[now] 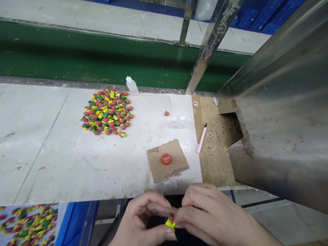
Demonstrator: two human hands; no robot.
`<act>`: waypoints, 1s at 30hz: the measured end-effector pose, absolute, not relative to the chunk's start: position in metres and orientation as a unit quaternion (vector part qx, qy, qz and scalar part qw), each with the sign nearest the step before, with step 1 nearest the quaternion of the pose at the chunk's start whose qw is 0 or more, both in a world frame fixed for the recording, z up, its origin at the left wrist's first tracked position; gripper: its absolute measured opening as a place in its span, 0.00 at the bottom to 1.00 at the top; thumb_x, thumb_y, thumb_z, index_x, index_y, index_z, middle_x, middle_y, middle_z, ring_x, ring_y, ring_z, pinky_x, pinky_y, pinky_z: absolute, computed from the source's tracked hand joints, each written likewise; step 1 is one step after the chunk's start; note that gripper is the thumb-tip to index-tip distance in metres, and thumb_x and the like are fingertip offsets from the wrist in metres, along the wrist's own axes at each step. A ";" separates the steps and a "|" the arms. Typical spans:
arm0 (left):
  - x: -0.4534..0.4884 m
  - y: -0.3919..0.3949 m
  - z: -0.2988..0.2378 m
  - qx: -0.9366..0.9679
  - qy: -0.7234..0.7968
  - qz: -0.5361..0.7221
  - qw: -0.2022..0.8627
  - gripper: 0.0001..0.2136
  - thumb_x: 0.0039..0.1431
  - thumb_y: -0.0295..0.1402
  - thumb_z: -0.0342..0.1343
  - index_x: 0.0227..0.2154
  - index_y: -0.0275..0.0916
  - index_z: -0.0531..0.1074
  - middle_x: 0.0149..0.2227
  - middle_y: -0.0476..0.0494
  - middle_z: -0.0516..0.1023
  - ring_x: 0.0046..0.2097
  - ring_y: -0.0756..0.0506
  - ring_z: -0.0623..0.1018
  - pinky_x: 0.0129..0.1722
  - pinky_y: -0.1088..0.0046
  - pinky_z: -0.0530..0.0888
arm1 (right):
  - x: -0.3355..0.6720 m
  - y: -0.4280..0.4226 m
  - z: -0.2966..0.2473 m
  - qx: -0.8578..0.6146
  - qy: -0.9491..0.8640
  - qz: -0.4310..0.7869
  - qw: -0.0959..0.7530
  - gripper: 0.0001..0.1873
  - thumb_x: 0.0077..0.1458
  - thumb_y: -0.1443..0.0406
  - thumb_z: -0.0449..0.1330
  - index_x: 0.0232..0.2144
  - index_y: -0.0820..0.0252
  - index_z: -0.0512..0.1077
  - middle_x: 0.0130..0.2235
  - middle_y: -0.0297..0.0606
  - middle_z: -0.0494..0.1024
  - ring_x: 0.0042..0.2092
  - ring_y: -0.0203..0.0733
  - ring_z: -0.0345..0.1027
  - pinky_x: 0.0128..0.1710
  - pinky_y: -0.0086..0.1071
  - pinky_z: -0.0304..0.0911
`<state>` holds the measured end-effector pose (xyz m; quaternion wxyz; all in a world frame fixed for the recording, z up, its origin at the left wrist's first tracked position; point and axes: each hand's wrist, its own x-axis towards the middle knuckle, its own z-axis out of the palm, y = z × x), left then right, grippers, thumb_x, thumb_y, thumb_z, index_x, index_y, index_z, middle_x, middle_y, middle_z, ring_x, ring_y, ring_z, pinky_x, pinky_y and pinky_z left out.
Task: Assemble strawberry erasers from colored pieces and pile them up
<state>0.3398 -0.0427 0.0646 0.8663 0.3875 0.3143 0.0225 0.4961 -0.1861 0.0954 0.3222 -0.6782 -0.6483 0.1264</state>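
At the bottom of the view, the person's left hand (139, 218) and right hand (205, 215) are pressed close together, fingertips pinching a small strawberry-shaped piece (170, 222), red on top with yellow and green below. Just left of the hands, a heap of matching pieces (28, 225) lies beside a blue rim (74, 222). Ahead, a white-stained counter (46, 160) carries a square of brown cardboard (176, 153) with a round red cap (166, 159) on it. To its right lies a pink craft knife (201, 138) on a rough strip of brown tape (215, 160). Farther on sit a clear plastic cap (180, 121), one lone strawberry piece (167, 113), a broad pile of the same pieces (107, 112), and a white dropper bottle (132, 85) (any lettering on it is too small to read). Beyond the counter run a green conveyor belt (89, 58) and a steel upright (212, 44), with blue crates (256, 17) at the far edge. A dented steel panel (276, 112) fills the right side.
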 end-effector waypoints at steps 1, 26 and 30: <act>0.340 -0.043 0.064 0.393 0.319 0.020 0.862 0.17 0.36 0.35 0.83 0.30 0.42 0.84 0.29 0.47 0.90 0.32 0.47 0.87 0.36 0.77 0.80 | 0.497 -0.186 0.098 -0.681 -0.653 0.132 0.305 0.24 0.79 0.63 0.43 0.35 0.58 0.74 0.30 0.30 0.74 0.31 0.35 0.66 0.31 0.30 0.59; 0.364 -0.017 0.014 0.700 0.257 0.150 0.650 0.07 0.52 0.27 0.72 0.34 0.44 0.85 0.35 0.43 0.91 0.36 0.39 0.89 0.40 0.68 0.85 | 0.525 -0.156 0.036 -0.775 -0.631 0.000 -0.018 0.09 0.63 0.78 0.60 0.41 0.63 0.70 0.37 0.39 0.74 0.37 0.46 0.71 0.26 0.35 0.61; 0.365 -0.014 0.010 0.689 0.265 0.130 0.662 0.07 0.52 0.28 0.72 0.34 0.43 0.85 0.35 0.43 0.91 0.37 0.39 0.89 0.40 0.68 0.84 | 0.524 -0.154 0.039 -0.770 -0.637 -0.002 -0.025 0.10 0.62 0.80 0.58 0.41 0.63 0.70 0.37 0.40 0.74 0.37 0.46 0.70 0.26 0.34 0.62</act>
